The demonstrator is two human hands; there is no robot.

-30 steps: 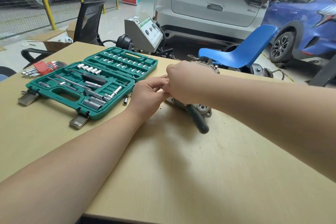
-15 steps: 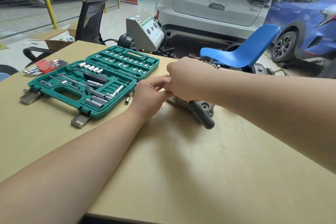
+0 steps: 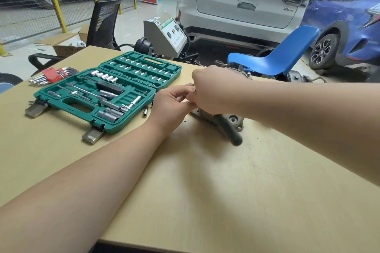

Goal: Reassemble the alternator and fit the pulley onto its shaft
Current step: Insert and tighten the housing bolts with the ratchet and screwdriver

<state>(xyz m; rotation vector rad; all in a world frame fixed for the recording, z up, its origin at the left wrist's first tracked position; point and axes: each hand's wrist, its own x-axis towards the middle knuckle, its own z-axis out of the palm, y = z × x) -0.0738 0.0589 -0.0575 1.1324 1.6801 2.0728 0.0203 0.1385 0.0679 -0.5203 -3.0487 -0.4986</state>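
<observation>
My right hand [image 3: 213,90] grips the alternator [image 3: 232,118] near the table's [image 3: 205,191] far edge, steadying it; my left hand [image 3: 172,104] pinches something small, unidentifiable, against it.

Two bare forearms are in view, each ending in a bare hand: left hand [image 3: 171,107], right hand [image 3: 213,90]. Neither wears a glove, ring, watch or wristband. No sleeve shows anywhere along either forearm.

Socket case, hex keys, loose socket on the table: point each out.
Socket case [image 3: 78,107]: head view, handle cutout edge.
Hex keys [image 3: 53,74]: head view, red holder.
Loose socket [image 3: 145,111]: head view, its barrel.
</observation>
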